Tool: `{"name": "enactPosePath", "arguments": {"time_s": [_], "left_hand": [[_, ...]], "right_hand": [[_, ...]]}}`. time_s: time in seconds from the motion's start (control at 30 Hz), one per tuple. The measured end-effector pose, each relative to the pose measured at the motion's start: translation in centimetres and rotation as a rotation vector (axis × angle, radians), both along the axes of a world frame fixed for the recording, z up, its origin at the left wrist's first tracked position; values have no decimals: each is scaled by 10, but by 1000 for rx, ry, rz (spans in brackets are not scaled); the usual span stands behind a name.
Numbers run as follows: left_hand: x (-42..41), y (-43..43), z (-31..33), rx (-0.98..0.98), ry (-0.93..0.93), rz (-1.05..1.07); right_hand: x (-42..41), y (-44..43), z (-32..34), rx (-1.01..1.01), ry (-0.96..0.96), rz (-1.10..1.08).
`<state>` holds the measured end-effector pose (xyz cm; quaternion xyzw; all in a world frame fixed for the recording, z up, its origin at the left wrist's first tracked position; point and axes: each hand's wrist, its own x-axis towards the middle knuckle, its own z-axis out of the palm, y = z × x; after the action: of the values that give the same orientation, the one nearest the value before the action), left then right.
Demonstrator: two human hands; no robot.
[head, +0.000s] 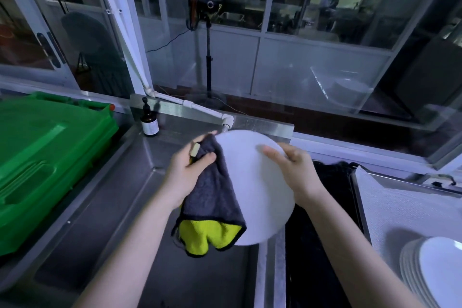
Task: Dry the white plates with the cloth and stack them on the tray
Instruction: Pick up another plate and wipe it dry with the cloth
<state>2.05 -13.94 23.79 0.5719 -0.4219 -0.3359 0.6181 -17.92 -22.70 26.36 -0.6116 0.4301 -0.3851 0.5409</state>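
Observation:
A white plate (257,182) is held upright above the steel sink, its flat side toward me. My right hand (295,170) grips its right rim, fingers spread over the face. My left hand (190,172) clutches a grey cloth with a yellow underside (212,205) and presses it against the plate's left edge; the cloth hangs down below the hand. A stack of several white plates (435,272) sits at the lower right on a grey tray (400,205).
A steel sink basin (125,220) lies below my arms. A green plastic crate (45,157) stands at the left. A dark pump bottle (149,122) sits at the sink's back corner beside a white pipe (200,106). A dark bin (322,232) is under the plate's right side.

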Motion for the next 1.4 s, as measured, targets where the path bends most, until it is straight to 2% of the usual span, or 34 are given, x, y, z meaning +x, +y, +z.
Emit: {"name": "enactPosePath", "arguments": {"time_s": [0.07,0.1,0.17,0.23,0.3,0.4,0.47,0.5,0.57,0.6,0.7,0.77,0.83,0.9,0.97,1.03,1.13,1.23,1.27,1.4], "left_hand": [[-9,1,-16,32,245,203],[-13,2,-23,56,308,275],[-13,4,-32,92,326,317],[-7,6,-31,81,297,282],[4,7,-21,37,226,158],[6,6,1,49,-80,-160],[2,3,8,78,-221,-232],[3,2,8,87,-232,-233],[2,2,1,79,-137,-209],[1,3,-7,69,-25,-161],[-14,3,-36,108,361,180],[-21,2,-49,146,502,310],[-17,-1,-54,141,564,319],[-5,-1,-50,128,564,309],[8,0,-41,101,535,319],[19,-1,-34,66,493,318],[33,-3,-24,66,453,308],[39,-8,-20,110,459,277],[40,-8,-18,132,458,264],[41,-9,-14,191,445,193]], "right_hand": [[9,11,-17,129,-155,-289],[14,17,-26,170,-202,-385],[16,26,-39,188,-181,-391],[8,22,-39,121,-119,-253],[-6,8,-25,-1,-57,-108],[-10,-7,0,-120,128,248],[-4,-6,5,-174,262,426],[-3,-5,6,-177,272,431],[-4,-4,7,-139,202,350],[-5,-4,5,-101,144,264],[3,3,-14,83,-88,-183],[18,17,-29,176,-219,-424],[24,26,-37,167,-239,-406],[15,27,-37,55,-150,-184],[-3,22,-35,-152,28,19],[-19,18,-31,-468,237,118],[-30,14,-29,-1078,532,307],[-28,6,-35,-1394,795,482],[-26,5,-37,-1459,819,487],[-20,2,-35,-1600,710,446]]}}
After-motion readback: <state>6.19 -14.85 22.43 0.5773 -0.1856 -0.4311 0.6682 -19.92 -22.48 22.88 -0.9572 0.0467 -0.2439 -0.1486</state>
